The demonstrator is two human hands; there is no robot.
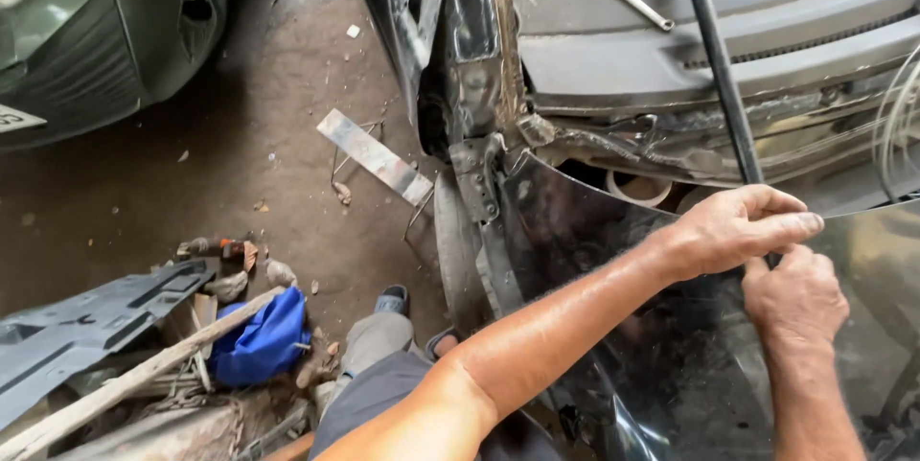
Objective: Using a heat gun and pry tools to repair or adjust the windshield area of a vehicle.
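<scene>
A: What are the hands doing?

B: The left hand (738, 226) pinches the top edge of the black panel (594, 260). The right hand (793, 293), just under it, is curled on the rod (719, 68).

A: Is the panel on the car yet?

B: Not fixed, I think. It leans loose. A wrench (634, 1) lies far above the hands, not touched.

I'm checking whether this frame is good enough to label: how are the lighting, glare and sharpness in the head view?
Head view: even daylight, soft shadows on the floor; the glossy black fender mirrors the forearm and shows bright glare along its edge; both hands, left hand and right hand, are sharp; wide-lens bending shows at the frame edges.
</scene>
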